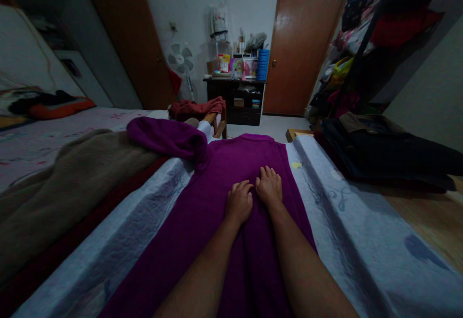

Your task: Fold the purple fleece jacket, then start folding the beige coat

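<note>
A purple long-sleeved garment [231, 164] lies spread out in front of me, its neck end at the far side. One sleeve [170, 137] is thrown out to the left over a brown cloth. My left hand [239, 202] rests on the middle of the garment, palm down, with its fingers a little bent and the thumb apart. Just right of it, my right hand [269, 185] presses on the fabric with spread fingers. Neither hand has a visible grip on the cloth. The near end of the garment runs out of view beneath my forearms.
A pale blue patterned cover [340, 241] lies beneath the garment. Dark folded clothes [390, 149] are stacked at the right; a brown blanket [68, 183] lies at the left. Farther back are a white fan [181, 59], a black cabinet [233, 101] and a wooden door [300, 43].
</note>
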Motion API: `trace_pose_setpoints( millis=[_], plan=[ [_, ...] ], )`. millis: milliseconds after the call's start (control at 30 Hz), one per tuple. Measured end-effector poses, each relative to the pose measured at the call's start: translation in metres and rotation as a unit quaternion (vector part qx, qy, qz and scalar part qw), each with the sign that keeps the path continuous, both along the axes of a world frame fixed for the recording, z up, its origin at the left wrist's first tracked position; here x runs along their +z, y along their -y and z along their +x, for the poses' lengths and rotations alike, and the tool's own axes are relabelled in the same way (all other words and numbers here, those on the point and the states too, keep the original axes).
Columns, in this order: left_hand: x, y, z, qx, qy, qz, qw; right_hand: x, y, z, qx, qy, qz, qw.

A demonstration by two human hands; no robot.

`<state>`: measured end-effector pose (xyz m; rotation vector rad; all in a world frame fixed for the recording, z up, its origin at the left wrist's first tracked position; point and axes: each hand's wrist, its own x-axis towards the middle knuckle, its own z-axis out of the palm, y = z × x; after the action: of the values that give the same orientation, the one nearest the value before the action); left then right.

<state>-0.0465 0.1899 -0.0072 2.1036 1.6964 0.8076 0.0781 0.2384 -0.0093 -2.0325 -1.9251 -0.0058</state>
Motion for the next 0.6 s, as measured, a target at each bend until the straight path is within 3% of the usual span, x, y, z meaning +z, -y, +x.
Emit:
trace_pose_setpoints(
  millis=[133,233,300,400,467,600],
  plan=[
    [-0.002,-0.010,-0.001,-0.001,0.045,-0.007,0.999,-0.001,0.000,-0.001,-0.001,0.000,0.010,1.000],
    [0.004,-0.030,-0.010,-0.015,0.086,-0.014,0.996,-0.002,0.000,0.000,-0.004,-0.002,0.009,1.000],
    [0.014,-0.048,-0.024,0.028,0.077,0.009,0.997,-0.003,-0.001,0.000,-0.004,-0.004,0.004,1.000],
    [0.035,-0.076,-0.054,0.157,0.014,0.068,0.985,-0.003,-0.001,-0.001,-0.010,-0.007,0.008,1.000],
    [0.049,-0.090,-0.077,0.225,0.001,0.067,0.972,-0.003,-0.002,-0.002,-0.014,-0.010,0.015,1.000],
    [0.062,-0.106,-0.104,0.274,0.004,0.025,0.961,-0.001,-0.001,-0.003,-0.019,-0.020,0.023,0.999]
  ],
)
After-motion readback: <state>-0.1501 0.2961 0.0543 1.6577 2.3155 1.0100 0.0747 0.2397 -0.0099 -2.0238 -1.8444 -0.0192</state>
